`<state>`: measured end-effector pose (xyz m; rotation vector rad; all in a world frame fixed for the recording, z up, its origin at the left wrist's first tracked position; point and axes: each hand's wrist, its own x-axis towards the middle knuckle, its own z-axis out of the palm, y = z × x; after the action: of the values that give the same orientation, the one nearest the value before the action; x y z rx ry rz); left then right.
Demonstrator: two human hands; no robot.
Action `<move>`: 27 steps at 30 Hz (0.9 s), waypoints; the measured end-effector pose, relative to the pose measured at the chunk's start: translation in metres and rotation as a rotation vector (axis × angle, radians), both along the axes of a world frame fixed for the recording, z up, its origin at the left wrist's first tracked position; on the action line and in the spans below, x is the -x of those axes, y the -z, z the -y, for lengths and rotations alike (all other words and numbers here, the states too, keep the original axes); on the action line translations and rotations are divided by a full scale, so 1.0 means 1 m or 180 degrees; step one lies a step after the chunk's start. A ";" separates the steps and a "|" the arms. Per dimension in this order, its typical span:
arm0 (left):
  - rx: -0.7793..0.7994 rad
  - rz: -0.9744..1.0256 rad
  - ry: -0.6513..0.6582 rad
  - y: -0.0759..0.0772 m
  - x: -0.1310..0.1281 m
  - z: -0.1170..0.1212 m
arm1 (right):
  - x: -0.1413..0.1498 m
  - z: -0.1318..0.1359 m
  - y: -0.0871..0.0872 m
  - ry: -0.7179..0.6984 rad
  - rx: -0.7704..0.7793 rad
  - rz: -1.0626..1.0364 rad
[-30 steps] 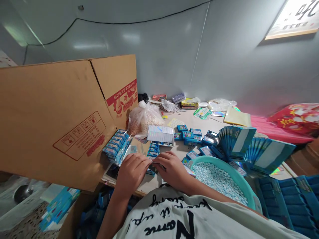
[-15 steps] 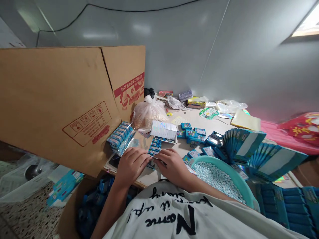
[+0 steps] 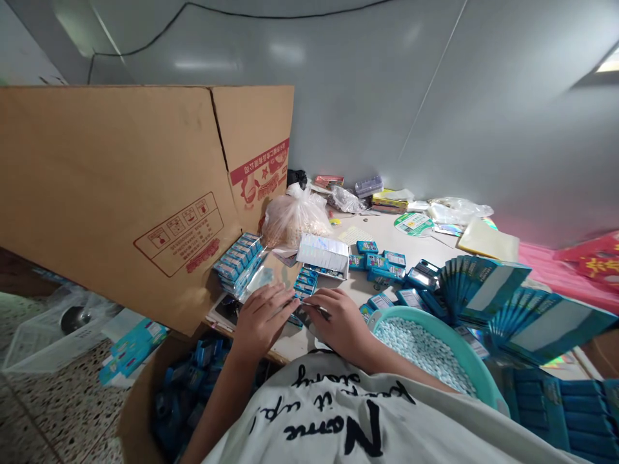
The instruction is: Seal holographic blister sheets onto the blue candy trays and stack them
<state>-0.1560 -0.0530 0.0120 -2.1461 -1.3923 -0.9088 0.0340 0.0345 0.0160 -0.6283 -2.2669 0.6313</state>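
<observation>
Along the left edge of the table (image 3: 382,229), a stack of blue boxes (image 3: 236,263) leaned against a cardboard carton (image 3: 120,193). At the front edge, the left hand (image 3: 261,319) lay curled, its grip impossible to tell, just beside a small silvery-blue packet (image 3: 309,312), which the right hand (image 3: 336,325) held pinched. To the right sat a teal basin (image 3: 387,316) of pale blue tablets (image 3: 420,351), with fanned blue cards (image 3: 483,287) behind it.
</observation>
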 end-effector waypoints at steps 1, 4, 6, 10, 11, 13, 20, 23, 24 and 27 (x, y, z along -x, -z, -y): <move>-0.0095 -0.0029 -0.0012 0.002 0.001 0.001 | 0.000 0.000 0.001 -0.0021 -0.0040 -0.0013; -0.0245 -0.0109 -0.0078 0.011 0.000 0.001 | 0.001 0.001 0.003 -0.0027 -0.0089 -0.0003; -0.0302 -0.0064 -0.0185 0.019 -0.002 -0.001 | 0.001 0.000 0.004 0.0015 -0.0063 0.0040; -0.0427 0.0197 -0.0380 0.037 -0.010 -0.012 | 0.000 -0.003 0.004 0.0177 0.0074 0.0105; -0.0439 0.0257 -0.0343 0.040 -0.013 -0.014 | -0.001 -0.004 0.004 0.0230 0.0156 0.0091; -0.0435 0.0376 -0.0211 0.044 -0.018 -0.019 | -0.004 -0.007 0.004 0.0320 0.0408 0.0054; 0.0272 0.2359 0.0093 0.072 -0.025 -0.040 | -0.048 -0.041 0.029 0.1152 0.1287 -0.0355; 0.0959 0.3542 -0.0362 0.097 -0.020 -0.056 | -0.084 -0.056 0.047 0.1713 0.0848 0.0008; 0.1101 0.3706 -0.0531 0.105 -0.016 -0.062 | -0.096 -0.059 0.055 0.1896 0.0615 0.0288; 0.1385 0.3739 -0.0850 0.124 0.000 -0.082 | -0.124 -0.062 0.086 0.2377 0.0160 0.1177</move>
<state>-0.1565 0.0289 -0.1119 -1.5478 -2.5031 -2.0507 0.1577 0.0967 -0.0697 -1.6137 -2.0966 0.2044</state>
